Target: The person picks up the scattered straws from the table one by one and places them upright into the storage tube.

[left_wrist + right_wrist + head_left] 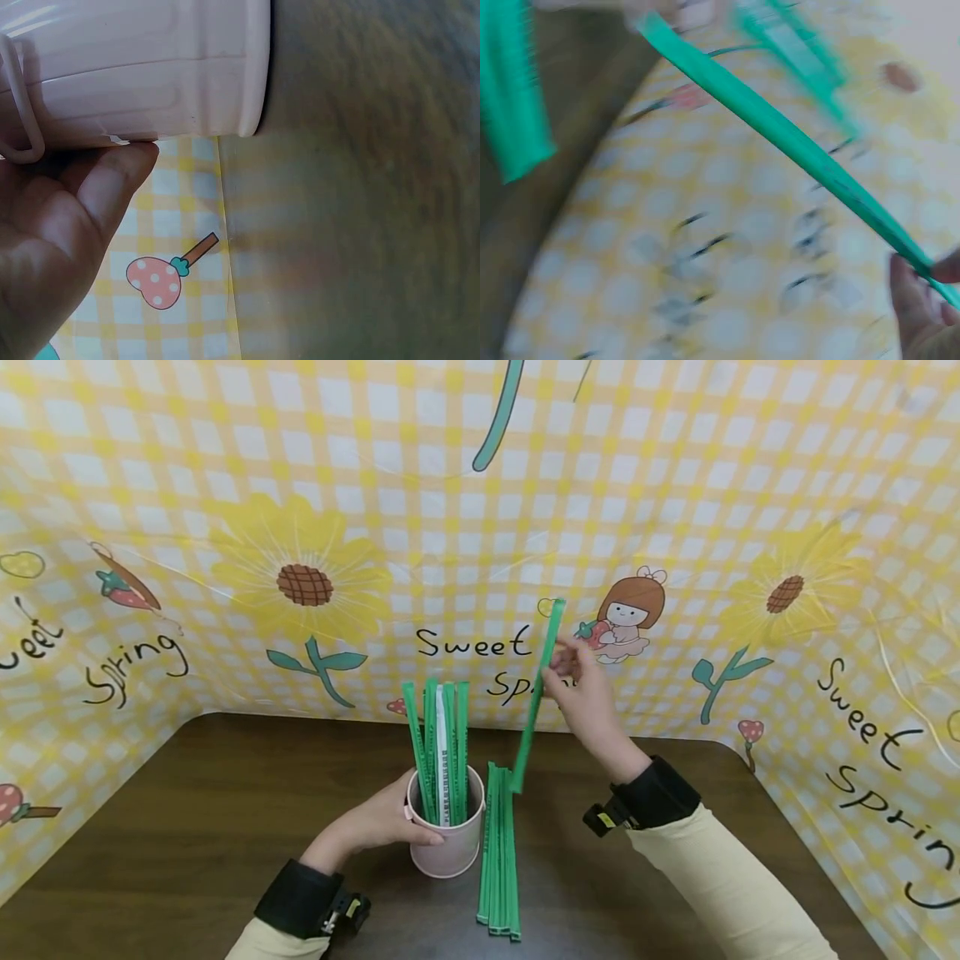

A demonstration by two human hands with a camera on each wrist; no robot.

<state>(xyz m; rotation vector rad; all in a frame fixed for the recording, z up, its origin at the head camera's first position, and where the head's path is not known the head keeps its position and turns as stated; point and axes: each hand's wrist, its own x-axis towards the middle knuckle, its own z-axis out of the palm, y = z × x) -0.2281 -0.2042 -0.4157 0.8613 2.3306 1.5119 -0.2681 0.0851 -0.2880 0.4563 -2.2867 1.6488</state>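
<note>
A pink cup [448, 843] stands on the dark table [187, 827] and holds several green sticks [442, 747] upright. My left hand [375, 827] grips the cup's side; the left wrist view shows the thumb [112, 176] against the cup [150, 67]. My right hand [581, 681] pinches one long green stick [536, 697] near its top, held almost upright above the table to the right of the cup. In the blurred right wrist view that green stick [780, 131] runs diagonally to my fingertips [911, 300]. A bundle of green sticks [500, 852] lies flat just right of the cup.
A yellow checked cloth [480, 527] with sunflowers and "Sweet Spring" lettering forms a wall behind and at both sides of the table. The table's brown surface stretches out to the left and right of the cup.
</note>
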